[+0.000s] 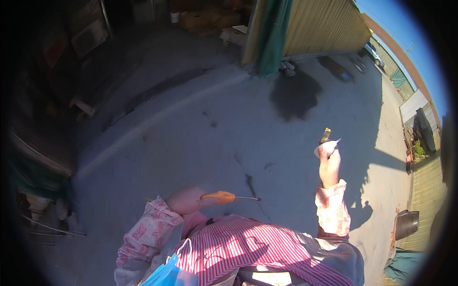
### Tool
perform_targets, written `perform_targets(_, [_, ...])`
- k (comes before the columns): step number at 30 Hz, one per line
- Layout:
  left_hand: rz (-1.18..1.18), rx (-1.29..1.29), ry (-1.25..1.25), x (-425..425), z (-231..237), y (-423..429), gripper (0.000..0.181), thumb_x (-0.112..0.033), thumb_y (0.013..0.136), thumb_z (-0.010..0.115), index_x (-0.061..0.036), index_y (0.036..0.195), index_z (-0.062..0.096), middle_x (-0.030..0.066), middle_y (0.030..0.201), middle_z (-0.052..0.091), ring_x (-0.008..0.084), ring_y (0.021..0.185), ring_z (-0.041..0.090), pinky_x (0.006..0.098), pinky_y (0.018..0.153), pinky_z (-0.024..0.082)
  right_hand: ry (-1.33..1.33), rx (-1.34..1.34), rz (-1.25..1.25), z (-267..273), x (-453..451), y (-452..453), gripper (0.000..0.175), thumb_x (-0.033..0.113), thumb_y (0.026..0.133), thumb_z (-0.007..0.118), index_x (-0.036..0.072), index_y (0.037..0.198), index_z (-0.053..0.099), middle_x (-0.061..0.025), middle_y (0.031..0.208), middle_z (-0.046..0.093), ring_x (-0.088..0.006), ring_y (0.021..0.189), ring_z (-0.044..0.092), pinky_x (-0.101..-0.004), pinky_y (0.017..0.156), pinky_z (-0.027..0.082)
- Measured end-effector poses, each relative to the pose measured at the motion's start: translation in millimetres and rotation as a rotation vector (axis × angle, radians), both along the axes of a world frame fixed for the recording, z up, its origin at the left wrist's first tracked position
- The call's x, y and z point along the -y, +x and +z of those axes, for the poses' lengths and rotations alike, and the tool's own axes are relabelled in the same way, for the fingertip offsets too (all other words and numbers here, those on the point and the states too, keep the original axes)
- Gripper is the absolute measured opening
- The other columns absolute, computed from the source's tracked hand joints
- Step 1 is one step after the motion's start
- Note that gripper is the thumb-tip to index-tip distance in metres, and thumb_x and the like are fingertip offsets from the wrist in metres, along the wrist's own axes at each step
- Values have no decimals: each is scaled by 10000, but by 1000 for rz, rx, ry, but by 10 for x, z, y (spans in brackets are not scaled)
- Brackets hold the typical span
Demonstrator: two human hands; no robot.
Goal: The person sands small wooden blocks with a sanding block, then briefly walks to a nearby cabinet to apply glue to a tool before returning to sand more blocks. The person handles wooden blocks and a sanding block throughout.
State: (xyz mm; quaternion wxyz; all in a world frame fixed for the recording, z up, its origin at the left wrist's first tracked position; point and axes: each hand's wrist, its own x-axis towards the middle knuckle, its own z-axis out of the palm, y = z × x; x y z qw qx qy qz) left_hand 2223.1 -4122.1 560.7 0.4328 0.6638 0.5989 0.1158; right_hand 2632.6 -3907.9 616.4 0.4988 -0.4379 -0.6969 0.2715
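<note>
My left hand (188, 201), blurred, is closed around the orange handle of a screwdriver (220, 197). The thin metal shaft points right and ends in a dark tip, over the concrete floor. Farther forward on the right, in sunlight, my right hand (329, 166) grips a small white plastic piece (323, 148) with a narrow pointed end. From behind it rises a short dark stub with a yellow end (326, 134); I cannot tell what it is or whether it is joined to the white piece. Printed sleeve covers and a pink-striped apron (247, 246) are on my body.
A low concrete ledge (161, 121) borders a dark room with cardboard boxes (209, 19). A green curtain (273, 39) hangs beside a corrugated metal wall (322, 25). A wet patch (296, 93) darkens the floor. A dark pot (407, 224) stands at right; a blue face mask (166, 273) hangs below me.
</note>
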Motion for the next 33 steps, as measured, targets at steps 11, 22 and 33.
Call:
perform_targets(11, [931, 61, 176, 232, -256, -278, 403, -373, 966, 709, -29, 1175, 726, 193, 848, 726, 347, 775, 731, 432, 719, 543, -268, -208, 529, -240, -452, -855, 305, 142, 1003, 687, 4, 1266, 615, -55, 1205, 672, -132, 1102, 608, -304, 977, 490])
perform_targets(22, [352, 162, 188, -246, -194, -1897, 309, -268, 953, 695, 23, 1055, 673, 163, 890, 658, 291, 799, 655, 430, 753, 508, 32, 213, 1041, -231, 28, -3621, 342, 236, 874, 808, 131, 1174, 681, -121, 1498, 564, -350, 1473, 411, -566, 1216, 267])
perform_targets(33, [165, 183, 429, -1000, 67, -3816, 328, -316, 864, 786, -6, 938, 710, 170, 841, 673, 342, 760, 660, 463, 700, 493, 1, 667, 1030, 54, -553, -5125, 315, 224, 825, 823, 99, 1098, 727, -120, 1243, 684, -336, 1117, 610, -494, 1033, 431])
